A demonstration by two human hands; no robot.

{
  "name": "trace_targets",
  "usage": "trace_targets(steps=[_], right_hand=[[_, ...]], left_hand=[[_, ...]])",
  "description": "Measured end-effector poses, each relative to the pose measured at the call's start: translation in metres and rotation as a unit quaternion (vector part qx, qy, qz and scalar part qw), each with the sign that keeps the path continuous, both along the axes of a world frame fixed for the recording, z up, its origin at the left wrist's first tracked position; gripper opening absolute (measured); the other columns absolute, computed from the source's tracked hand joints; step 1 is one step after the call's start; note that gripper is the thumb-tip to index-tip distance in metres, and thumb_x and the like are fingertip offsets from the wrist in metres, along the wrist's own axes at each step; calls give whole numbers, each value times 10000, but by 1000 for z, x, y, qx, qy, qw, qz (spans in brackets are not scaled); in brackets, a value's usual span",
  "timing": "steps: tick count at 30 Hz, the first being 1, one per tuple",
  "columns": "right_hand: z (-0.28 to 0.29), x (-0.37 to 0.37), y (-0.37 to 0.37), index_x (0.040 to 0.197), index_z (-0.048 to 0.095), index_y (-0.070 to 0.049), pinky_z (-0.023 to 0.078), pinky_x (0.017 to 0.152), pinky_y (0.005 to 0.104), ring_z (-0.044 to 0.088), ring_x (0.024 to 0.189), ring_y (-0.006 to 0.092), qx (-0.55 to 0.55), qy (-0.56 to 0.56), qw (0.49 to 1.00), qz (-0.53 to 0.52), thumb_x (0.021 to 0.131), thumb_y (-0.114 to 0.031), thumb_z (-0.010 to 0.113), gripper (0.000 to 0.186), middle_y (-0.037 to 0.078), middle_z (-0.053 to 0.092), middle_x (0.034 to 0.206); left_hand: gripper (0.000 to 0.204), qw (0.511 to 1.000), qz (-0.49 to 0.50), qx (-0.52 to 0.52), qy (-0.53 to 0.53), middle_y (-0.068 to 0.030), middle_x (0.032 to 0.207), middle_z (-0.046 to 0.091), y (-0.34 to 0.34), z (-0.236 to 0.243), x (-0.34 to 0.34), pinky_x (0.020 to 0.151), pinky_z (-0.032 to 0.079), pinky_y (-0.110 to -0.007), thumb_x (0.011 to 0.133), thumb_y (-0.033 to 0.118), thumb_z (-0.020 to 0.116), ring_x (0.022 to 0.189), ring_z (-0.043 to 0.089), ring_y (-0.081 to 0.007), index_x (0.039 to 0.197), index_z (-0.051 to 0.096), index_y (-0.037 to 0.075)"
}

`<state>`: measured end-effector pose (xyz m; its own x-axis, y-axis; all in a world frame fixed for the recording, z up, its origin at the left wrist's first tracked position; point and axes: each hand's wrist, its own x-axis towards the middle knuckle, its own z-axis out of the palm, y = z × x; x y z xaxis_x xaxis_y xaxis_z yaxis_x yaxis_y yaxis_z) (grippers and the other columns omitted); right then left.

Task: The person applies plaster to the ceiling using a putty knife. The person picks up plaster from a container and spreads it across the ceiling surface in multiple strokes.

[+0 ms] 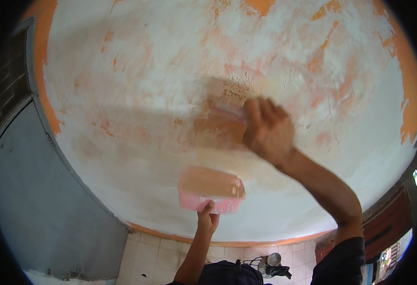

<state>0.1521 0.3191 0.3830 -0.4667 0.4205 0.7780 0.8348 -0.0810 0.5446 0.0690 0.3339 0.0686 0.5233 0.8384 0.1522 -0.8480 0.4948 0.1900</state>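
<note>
A pink rectangular plastic tub (pixel 194 201), smeared with white, is in my left hand (pixel 208 221), its thumb over the near side. The inside of the tub looks tan; I cannot tell how full it is. Up and to the right, my right hand (pixel 269 129) is closed around a flat, pale pinkish tool (pixel 228 113), blurred by motion. The tool points left, close to the wall (pixel 137 85); whether it touches is unclear. White coating covers much of this wall, with orange and pink patches showing through. Just above the tool lies a rough brownish patch (pixel 236 91).
A grey door or panel (pixel 51 190) stands at the left. Bare orange strips (pixel 403 80) edge the white area. Below are pale floor tiles (pixel 142 256), with a metal pot-like container (pixel 271 260) and a dark item by it. A brown wooden piece (pixel 386 221) is at lower right.
</note>
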Motion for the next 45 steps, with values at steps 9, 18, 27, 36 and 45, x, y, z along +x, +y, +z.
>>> trace_targets(steps=[9, 18, 27, 36, 45], right_hand=[[128, -24, 7, 819, 521, -45, 476, 538, 390, 605, 671, 295, 72, 17, 990, -124, 663, -148, 662, 234, 124, 613, 741], [127, -35, -28, 828, 538, -53, 474, 516, 365, 611, 737, 263, 57, 58, 996, -42, 664, -99, 641, 199, 76, 639, 783], [46, -14, 2, 856, 471, 3, 448, 483, 369, 543, 640, 249, -40, -69, 996, -45, 678, -79, 545, 209, 112, 481, 721], [178, -33, 4, 846, 531, 13, 483, 606, 394, 604, 696, 327, 23, 136, 963, -232, 599, -189, 651, 341, 184, 609, 737], [86, -23, -24, 823, 469, -18, 470, 478, 358, 605, 663, 282, 18, 33, 999, 23, 647, -19, 602, 220, 92, 604, 744]], left_hand=[[466, 1000, -6, -18, -12, -54, 1150, 506, -2, 2, -3, 945, 406, -396, 762, 43, 612, 1094, 481, -221, 1186, 420, 71], [509, 999, -24, -33, -28, -46, 1128, 498, 1, 5, 3, 916, 439, -365, 743, -13, 616, 1077, 487, -198, 1193, 405, 98], [504, 1000, -16, -24, -10, -60, 1138, 498, 1, 4, 0, 935, 419, -394, 747, 19, 616, 1090, 479, -219, 1197, 401, 88], [507, 998, -34, -38, -24, -50, 1139, 493, 0, -4, -2, 922, 433, -377, 745, -14, 603, 1088, 480, -207, 1195, 398, 96], [533, 999, -22, -20, -22, -42, 1127, 484, 2, 8, -3, 906, 449, -359, 732, -45, 609, 1080, 481, -194, 1195, 394, 109]])
